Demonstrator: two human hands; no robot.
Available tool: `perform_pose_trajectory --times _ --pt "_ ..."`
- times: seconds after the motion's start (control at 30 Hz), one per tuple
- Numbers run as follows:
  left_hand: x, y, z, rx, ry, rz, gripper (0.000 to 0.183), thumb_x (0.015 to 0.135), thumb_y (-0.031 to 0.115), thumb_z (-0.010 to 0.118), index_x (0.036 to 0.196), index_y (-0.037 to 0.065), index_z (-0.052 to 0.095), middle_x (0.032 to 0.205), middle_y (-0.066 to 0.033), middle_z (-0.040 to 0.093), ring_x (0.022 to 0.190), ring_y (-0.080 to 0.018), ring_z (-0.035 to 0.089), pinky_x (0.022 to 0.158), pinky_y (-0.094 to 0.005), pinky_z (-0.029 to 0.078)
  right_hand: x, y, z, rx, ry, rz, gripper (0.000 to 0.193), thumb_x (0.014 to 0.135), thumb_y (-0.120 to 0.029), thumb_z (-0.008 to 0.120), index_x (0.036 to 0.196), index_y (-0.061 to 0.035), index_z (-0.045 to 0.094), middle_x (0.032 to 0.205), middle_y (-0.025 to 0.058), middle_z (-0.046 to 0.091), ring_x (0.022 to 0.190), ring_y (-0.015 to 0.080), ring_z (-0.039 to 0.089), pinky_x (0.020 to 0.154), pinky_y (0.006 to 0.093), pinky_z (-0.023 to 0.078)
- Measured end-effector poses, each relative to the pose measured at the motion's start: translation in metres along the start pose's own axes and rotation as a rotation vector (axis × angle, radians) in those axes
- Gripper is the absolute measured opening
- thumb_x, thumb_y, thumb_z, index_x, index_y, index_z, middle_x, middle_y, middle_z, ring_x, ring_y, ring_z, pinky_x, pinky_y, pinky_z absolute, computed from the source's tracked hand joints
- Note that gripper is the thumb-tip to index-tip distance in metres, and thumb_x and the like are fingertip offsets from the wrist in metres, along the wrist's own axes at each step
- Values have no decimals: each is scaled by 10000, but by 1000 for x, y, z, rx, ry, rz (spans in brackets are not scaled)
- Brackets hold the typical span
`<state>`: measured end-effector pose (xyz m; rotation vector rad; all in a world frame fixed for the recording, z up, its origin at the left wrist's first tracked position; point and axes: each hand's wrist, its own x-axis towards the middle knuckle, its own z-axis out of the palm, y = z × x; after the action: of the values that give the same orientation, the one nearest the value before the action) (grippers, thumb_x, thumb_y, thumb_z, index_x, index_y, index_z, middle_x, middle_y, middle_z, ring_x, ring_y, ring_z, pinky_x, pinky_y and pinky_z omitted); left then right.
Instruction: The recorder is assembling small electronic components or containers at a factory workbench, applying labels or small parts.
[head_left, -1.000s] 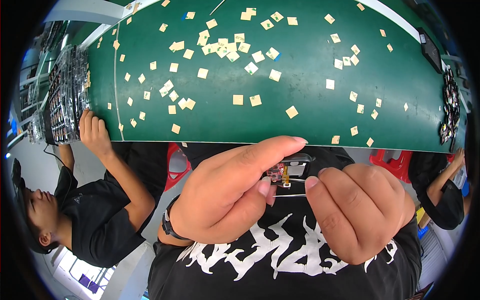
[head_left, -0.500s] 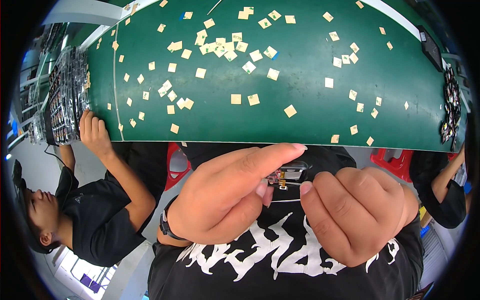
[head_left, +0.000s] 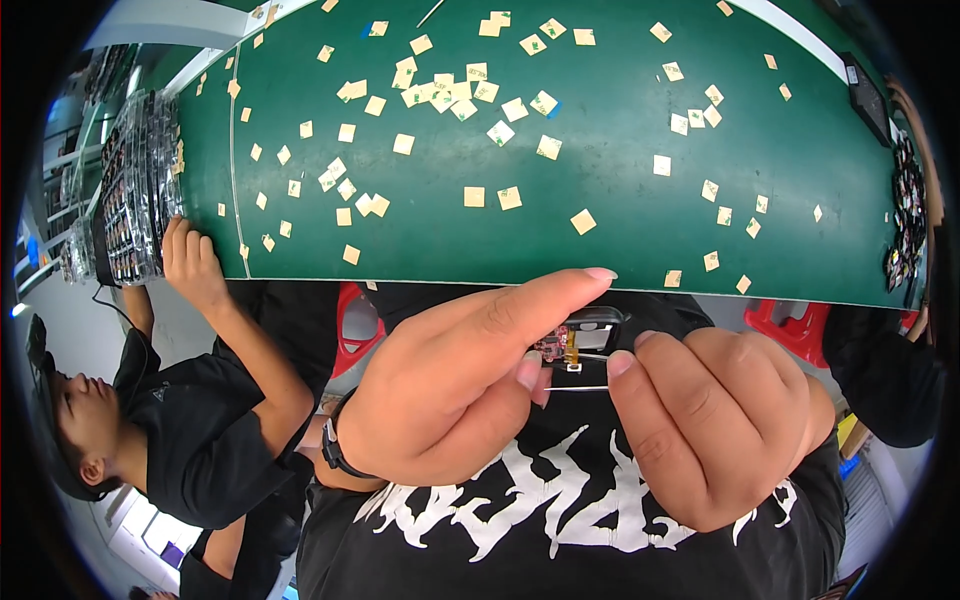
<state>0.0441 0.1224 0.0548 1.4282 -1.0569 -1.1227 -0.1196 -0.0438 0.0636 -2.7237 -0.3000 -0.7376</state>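
My left hand (head_left: 450,385) is closed around a small electronic device in front of my chest, its index finger stretched along the far side. The device has a rounded black casing (head_left: 606,316) and a small red circuit board (head_left: 551,347), with a yellowish strip beside it. My fingers hide its left part. Just right of it, my right hand (head_left: 715,425) is closed with thumb and fingertips pinched. Slim metal prongs, apparently tweezers (head_left: 580,388), reach from this pinch toward the device. Most of that tool is hidden inside the hand.
Beyond my hands lies a green table (head_left: 640,240) scattered with small cream squares (head_left: 474,197). Stacked clear trays (head_left: 140,190) stand at the left, near a co-worker's hand (head_left: 194,262). A pile of small dark parts (head_left: 903,220) lies far right. Red stools (head_left: 790,325) flank me.
The device has tilted slightly, showing more of the casing's dark inside and the board. My right hand and the prongs have shifted a little. Another person's arm now shows at lower left.
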Motion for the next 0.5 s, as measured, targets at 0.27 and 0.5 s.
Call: perform_pose_trajectory --times 0.27,0.5 --pt "0 0 -1 10 -25 8 499 919 -126 407 1411 -103 486 1186 -183 664 712 -91 631 645 -231 538 -4 0 4 88 41 28 355 580 -79 693 873 120 689 765 187 654 583 225 556 432 285 371" --pt "-2 -3 3 21 9 30 498 912 -149 397 1397 -103 501 1220 -191 662 720 -92 641 635 -236 540 -5 4 4 111 6 -47 345 595 -93 685 864 122 683 757 180 641 606 225 551 446 285 395"
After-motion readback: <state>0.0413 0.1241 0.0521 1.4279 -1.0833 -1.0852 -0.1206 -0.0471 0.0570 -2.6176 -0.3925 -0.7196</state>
